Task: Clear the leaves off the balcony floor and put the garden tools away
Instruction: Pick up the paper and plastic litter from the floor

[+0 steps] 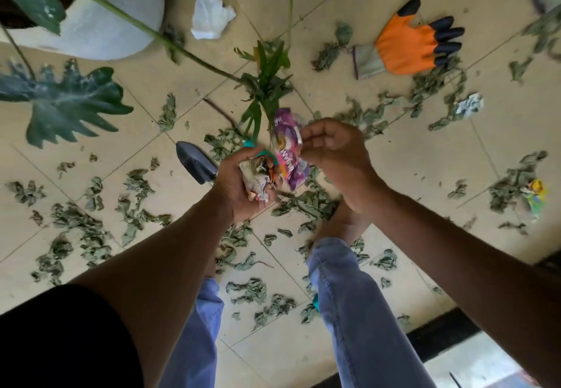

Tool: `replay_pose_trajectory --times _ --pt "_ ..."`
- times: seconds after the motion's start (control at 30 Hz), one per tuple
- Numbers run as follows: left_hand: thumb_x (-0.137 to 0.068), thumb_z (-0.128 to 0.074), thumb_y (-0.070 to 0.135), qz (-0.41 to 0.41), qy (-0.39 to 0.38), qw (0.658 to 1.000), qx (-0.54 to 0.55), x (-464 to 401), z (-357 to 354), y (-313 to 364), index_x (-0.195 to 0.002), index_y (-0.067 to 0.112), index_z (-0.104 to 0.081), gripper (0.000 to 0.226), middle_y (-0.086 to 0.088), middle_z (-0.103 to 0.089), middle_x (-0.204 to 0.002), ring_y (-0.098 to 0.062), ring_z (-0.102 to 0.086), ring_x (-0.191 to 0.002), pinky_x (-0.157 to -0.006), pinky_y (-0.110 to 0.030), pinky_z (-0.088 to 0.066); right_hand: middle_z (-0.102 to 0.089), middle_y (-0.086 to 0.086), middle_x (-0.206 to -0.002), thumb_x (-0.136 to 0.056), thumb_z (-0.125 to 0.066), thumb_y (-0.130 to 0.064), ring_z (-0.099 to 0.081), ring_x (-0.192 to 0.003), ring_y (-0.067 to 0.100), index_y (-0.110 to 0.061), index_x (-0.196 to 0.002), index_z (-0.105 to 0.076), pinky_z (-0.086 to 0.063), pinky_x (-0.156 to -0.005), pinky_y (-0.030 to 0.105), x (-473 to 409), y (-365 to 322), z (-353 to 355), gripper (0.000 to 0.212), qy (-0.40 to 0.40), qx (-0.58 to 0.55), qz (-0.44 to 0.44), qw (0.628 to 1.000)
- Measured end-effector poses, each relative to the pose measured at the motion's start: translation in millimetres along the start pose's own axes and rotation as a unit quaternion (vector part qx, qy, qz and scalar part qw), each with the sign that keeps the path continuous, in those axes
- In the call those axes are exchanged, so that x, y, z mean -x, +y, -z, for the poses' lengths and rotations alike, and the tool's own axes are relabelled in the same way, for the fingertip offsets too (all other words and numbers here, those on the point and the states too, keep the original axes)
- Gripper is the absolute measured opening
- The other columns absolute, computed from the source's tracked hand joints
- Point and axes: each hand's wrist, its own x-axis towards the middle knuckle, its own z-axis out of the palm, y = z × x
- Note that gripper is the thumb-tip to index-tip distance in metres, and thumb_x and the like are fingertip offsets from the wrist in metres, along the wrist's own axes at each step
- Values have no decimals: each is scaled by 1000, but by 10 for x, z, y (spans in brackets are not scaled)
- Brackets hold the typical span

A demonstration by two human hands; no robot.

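In the head view, the left hand (243, 181) is seen at the centre of the frame, its fingers curled around a wad of crumpled white and grey paper scraps (257, 182); a teal-handled tool part (263, 153) also shows within that grip. At three o'clock from it, touching, the right hand (337, 151) is held with thumb and fingertips pinched on a crumpled purple and pink plastic snack wrapper (288, 151), which hangs between the two hands.

Dried, curled grey-green leaves (79, 224) are scattered over the beige tiled balcony floor (501, 151) in every direction. A small dark metal hand trowel (195, 161) lies on the tiles at nine o'clock from the left hand, just beside it, its handle hidden behind the wrist. An orange garden glove with black fingertips (409, 43) lies at one o'clock, well apart. Crumpled white paper pieces (211, 14) lie at twelve o'clock, near a rounded white plant pot (121, 20) at eleven o'clock. A yellow and green wrapper scrap (535, 195) lies at three o'clock. Blue jeans-clad legs (358, 311) are seen at six o'clock.
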Motion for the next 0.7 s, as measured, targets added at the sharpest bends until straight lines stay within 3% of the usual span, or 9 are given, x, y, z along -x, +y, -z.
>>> replay_pose_trajectory --times 0.07,0.13,0.2,0.27,0.33,0.4,0.47,0.57,0.7 --pt "-90 -59 40 -41 12 999 3 25 63 -3 -102 12 -78 35 -8 -73 -107 -24 -69 -95 -91 -29 -53 -73 6 -81 -81 -75 10 -68 -71 11 -9 -92 -68 -52 -64 19 242 -71 -149 23 -36 -25 -22 999" --pt "-90 -58 46 -69 -5 998 8 81 99 -24 -109 8 -79 47 -17 -71 -121 -31 -70 -107 -103 -43 -51 -72 11 -80 -81 -73 12 -65 -66 9 -3 -92 -67 -49 -58 17 415 -91 -356 20 -61 -26 -35 997" --pt "-80 -62 50 -91 -35 995 12 148 145 -48 -103 4 -77 53 -23 -71 -115 -36 -69 -104 -98 -47 -54 -72 10 -78 -79 -74 12 -64 -64 9 -5 -91 -68 -51 -59 21 485 -3 -596 21 -64 7 -37 997" --pt "-74 -59 48 -112 -42 993 19 230 190 -83 -84 3 -78 49 -21 -73 -92 -34 -69 -88 -86 -41 -58 -72 -3 -72 -75 -74 -1 -66 -65 10 -25 -82 -69 -56 -64 32 492 186 -849 26 -43 71 -31 996" --pt "-86 -55 38 -125 -45 990 51 279 273 -126 -68 5 -75 43 -15 -71 -74 -30 -70 -72 -72 -33 -60 -70 -13 -70 -71 -71 -19 -69 -69 10 -35 -77 -63 -60 -71 42 492 353 -1064 19 -11 150 -24 988" --pt "-99 -46 35 -131 -32 988 74 328 377 -148 -64 6 -72 53 -11 -68 -67 -26 -69 -63 -61 -27 -58 -68 -17 -72 -77 -75 -35 -69 -75 9 -36 -81 -58 -59 -72 41 523 449 -1214 17 32 237 4 971" --pt "-101 -44 43 -131 -35 987 82 359 508 -170 -72 5 -74 56 -11 -69 -72 -26 -67 -68 -67 -28 -56 -68 -15 -76 -82 -75 -51 -68 -76 11 -33 -89 -55 -55 -68 36 564 488 -1319 28 66 303 28 950" --pt "-98 -43 63 -135 -41 987 72 436 669 -208 -88 5 -81 69 -15 -76 -99 -30 -73 -89 -89 -37 -53 -67 -7 -88 -80 -70 -64 -67 -80 21 -26 -102 -43 -48 -62 34 589 578 -1443 51 116 412 61 902" --pt "-89 -45 80 -133 -82 986 62 503 821 -253 -103 9 -80 80 -14 -72 -120 -31 -69 -110 -102 -44 -49 -55 4 -114 -63 -78 -69 -59 -100 29 -20 -120 -41 -49 -74 38 601 691 -1536 85 176 450 55 874"
